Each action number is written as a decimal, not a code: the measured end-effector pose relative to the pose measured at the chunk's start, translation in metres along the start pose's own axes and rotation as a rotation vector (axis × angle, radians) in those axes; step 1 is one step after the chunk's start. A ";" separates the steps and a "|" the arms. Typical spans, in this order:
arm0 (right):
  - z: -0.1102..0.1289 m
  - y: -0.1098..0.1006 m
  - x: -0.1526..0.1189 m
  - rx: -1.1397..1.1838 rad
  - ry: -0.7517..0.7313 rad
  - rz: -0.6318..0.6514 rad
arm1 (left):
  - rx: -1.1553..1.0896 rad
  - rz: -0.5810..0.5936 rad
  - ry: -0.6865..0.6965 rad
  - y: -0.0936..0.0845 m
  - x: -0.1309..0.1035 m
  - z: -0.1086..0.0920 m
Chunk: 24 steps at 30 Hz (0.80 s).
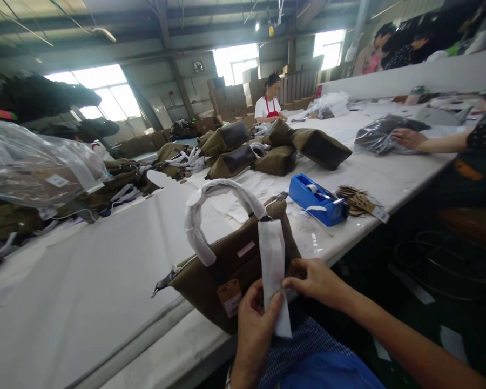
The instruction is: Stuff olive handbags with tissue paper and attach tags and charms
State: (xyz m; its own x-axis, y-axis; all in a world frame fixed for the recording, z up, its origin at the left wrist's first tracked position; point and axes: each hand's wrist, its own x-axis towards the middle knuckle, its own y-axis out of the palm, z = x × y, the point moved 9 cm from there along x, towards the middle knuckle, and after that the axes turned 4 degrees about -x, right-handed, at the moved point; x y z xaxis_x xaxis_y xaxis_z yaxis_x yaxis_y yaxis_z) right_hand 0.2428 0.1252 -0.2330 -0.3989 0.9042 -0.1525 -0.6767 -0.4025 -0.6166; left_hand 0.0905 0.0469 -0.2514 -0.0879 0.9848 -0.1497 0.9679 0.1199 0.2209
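An olive-brown handbag [235, 254] stands at the table's near edge, its top handle [196, 216] wrapped in white padding. A brown hang tag [229, 297] lies against its front. Down the bag's right part hangs a strip of white wrapping [272, 254]. My left hand [257, 319] pinches the strip's lower part between thumb and fingers. Close by on the right, my right hand [314, 281] has its thumb and fingertips pressed together at the strip's edge; what sits between them is too small to make out.
A blue tape dispenser [318, 200] and a pile of brown tags [356, 201] lie beyond the bag. Several olive bags [275, 148] are heaped farther back. At the right, another person's hand [409, 139] rests on a plastic-wrapped bag [383, 134]. Clear plastic [36, 162] bulges at the left.
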 end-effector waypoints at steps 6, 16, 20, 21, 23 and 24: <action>-0.011 -0.035 -0.041 0.058 0.064 -0.382 | -0.017 -0.038 0.017 -0.003 0.002 0.002; 0.044 0.026 -0.040 0.641 -0.034 -0.169 | -0.066 -0.022 0.077 0.006 0.003 0.001; 0.044 0.034 -0.026 0.705 -0.057 -0.160 | 0.024 -0.028 0.106 0.008 0.004 -0.003; 0.043 0.033 -0.025 0.686 -0.075 -0.136 | 0.060 -0.017 0.111 0.010 0.003 -0.005; 0.040 0.025 -0.026 0.624 -0.123 -0.110 | 0.134 -0.034 0.145 0.009 -0.004 -0.010; 0.035 0.018 -0.028 0.580 -0.135 -0.125 | 0.165 -0.072 0.171 0.003 -0.010 -0.013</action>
State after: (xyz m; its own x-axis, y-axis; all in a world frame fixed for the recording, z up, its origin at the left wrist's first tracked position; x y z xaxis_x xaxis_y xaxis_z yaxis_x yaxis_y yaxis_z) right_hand 0.2197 0.0878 -0.2131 -0.3440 0.9388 0.0162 -0.9351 -0.3410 -0.0962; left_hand 0.0915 0.0388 -0.2368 -0.1832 0.9830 0.0093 0.9818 0.1825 0.0532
